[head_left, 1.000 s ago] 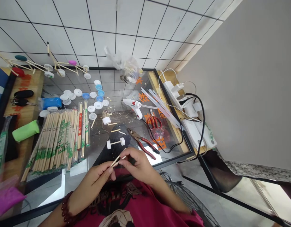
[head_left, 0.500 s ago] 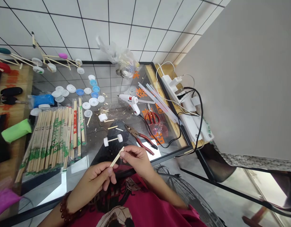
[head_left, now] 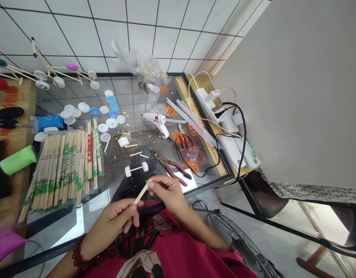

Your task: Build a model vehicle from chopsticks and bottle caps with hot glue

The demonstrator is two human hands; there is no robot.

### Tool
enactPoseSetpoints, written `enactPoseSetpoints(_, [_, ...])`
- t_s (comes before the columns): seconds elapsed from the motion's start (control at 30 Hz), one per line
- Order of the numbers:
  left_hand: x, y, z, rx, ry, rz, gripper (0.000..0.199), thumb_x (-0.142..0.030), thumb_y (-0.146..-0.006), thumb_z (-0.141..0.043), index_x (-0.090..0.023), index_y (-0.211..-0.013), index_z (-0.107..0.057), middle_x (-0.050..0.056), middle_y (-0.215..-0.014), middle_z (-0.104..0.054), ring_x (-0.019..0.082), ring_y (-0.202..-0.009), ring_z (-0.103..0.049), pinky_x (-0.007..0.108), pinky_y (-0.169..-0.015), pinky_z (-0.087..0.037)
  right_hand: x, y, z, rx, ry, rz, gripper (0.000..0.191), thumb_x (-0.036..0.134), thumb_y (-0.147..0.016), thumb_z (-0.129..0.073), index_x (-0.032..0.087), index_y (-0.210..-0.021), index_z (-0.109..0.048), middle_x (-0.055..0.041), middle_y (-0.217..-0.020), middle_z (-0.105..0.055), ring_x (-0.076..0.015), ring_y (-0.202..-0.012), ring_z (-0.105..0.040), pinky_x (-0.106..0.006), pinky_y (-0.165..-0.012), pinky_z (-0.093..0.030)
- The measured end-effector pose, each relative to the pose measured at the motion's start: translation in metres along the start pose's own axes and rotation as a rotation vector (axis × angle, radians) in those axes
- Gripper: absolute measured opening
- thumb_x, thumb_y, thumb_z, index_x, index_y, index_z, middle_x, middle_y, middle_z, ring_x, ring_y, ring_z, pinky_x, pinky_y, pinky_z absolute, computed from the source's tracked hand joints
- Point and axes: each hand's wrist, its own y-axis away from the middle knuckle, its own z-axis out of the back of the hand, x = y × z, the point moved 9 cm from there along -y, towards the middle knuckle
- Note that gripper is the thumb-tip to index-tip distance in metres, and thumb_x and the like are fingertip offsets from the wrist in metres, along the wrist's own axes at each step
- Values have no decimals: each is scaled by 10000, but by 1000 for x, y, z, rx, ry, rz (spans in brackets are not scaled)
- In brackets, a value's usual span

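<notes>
A short pale wooden stick, like a cut piece of chopstick, is held slanting between both hands over the table's near edge. My left hand pinches its lower end between thumb and fingers. At the upper end, the thumb and fingertips of my right hand close on it. Just beyond lies a stick axle with a white bottle cap at each end. Red-handled pliers rest right of the axle. Farther off are a white cap with a stick and loose stick pieces.
Wrapped chopsticks cover the left of the glass table; white and blue bottle caps lie behind them. A glue gun, red scissors, glue sticks and a power strip are at right. Stick-and-cap models stand at back left.
The whole view has shifted slightly, so things on the table appear a little further left and up. Both hands keep their grip on the stick, almost unmoved.
</notes>
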Motion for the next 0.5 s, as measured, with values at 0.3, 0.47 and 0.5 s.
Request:
enactPoseSetpoints(0.3, [2, 1, -3, 18, -20, -33, 638, -729, -816, -656, -129, -1019, -727, 43, -683, -674, 73, -476, -393, 219, -451, -209, -1, 3, -1, 19, 10, -10, 285, 473, -739, -860, 203, -796, -788, 12, -648, -688, -105, -563, -590, -248, -584, -548])
enactPoseSetpoints(0.47, [-8, 6, -6, 10, -128, -68, 580, -697, -874, -596, -161, -1011, -771, 54, -671, -685, 107, -484, -439, 242, -483, -354, 14, 8, -3, 52, 109, 114, 248, 454, -821, -808, 205, -824, -797, 6, -643, -691, -111, -547, -614, -243, -552, -545])
enactPoseSetpoints(0.5, [-13, 13, 1, -46, -180, -101, 526, -664, -878, -614, -186, -1011, -787, 63, -696, -699, 135, -520, -496, 260, -512, -411, 27, 12, -2, 50, 161, 204, 219, 427, -854, -786, 211, -822, -797, 2, -644, -698, -118, -552, -628, -247, -551, -549])
